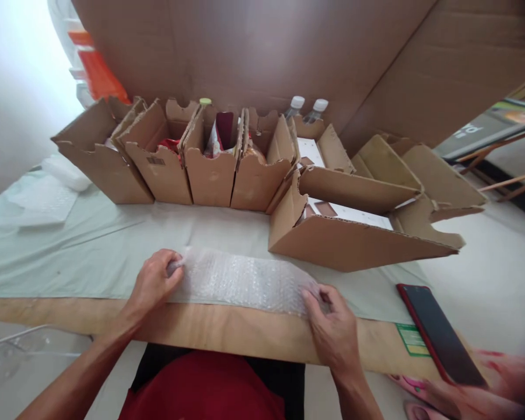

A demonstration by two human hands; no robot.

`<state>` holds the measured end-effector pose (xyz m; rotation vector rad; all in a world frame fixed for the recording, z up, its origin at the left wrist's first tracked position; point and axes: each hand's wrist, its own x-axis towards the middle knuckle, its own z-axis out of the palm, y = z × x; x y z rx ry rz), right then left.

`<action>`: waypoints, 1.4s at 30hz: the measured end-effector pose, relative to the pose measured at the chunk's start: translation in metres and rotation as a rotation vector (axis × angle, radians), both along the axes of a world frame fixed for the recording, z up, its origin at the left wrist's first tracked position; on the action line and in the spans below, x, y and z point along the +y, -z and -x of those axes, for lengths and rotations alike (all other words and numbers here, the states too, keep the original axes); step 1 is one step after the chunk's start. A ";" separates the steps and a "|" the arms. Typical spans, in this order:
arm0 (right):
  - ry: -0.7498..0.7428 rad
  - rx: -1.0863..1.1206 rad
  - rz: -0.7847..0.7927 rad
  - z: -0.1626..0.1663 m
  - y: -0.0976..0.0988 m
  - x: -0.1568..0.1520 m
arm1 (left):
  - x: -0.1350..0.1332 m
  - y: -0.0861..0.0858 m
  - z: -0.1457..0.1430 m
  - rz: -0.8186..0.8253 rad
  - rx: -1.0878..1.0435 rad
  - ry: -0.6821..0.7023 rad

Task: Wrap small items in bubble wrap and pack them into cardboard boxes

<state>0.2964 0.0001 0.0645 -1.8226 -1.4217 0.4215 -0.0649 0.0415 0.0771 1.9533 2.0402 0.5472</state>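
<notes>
Left hand [154,283] and right hand [330,326] both pinching ends of bubble wrap strip [245,281], fingers closed, stretching it flat on table [114,251].

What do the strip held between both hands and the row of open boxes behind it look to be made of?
Strip: clear plastic bubble wrap, by its translucent, glossy, dimpled surface. The left hand and right hand pinch its ends. Boxes: brown corrugated cardboard, matte, with raw cut edges and notched flaps.

bright daylight, glare upper left | soft shadows | edges warped, slightly blurred
</notes>
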 end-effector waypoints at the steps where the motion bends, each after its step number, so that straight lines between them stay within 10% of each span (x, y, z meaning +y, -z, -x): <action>1: 0.026 0.148 0.037 0.002 -0.008 -0.009 | 0.003 -0.007 0.003 -0.001 -0.024 -0.012; 7: -0.010 0.633 0.226 0.042 -0.033 -0.071 | 0.059 -0.046 -0.013 -0.236 0.117 0.201; 14: -0.296 0.594 0.428 0.086 -0.005 -0.103 | 0.125 -0.035 -0.091 -0.254 0.110 0.481; 18: -0.299 0.689 0.494 0.085 -0.013 -0.100 | 0.059 -0.030 -0.069 -0.228 -0.133 0.617; 22: -0.340 0.855 0.527 0.080 -0.018 -0.086 | -0.044 -0.034 -0.035 0.147 -0.391 0.844; 27: -0.409 1.038 0.441 0.087 -0.018 -0.057 | -0.079 -0.015 -0.050 0.013 -0.352 0.475; 35: -0.528 -0.074 -0.211 0.066 -0.021 -0.043 | -0.043 0.015 -0.067 -0.012 -0.233 0.286; 42: -0.770 -0.470 -0.201 0.069 -0.006 -0.017 | -0.062 -0.001 -0.066 -0.208 -0.082 0.351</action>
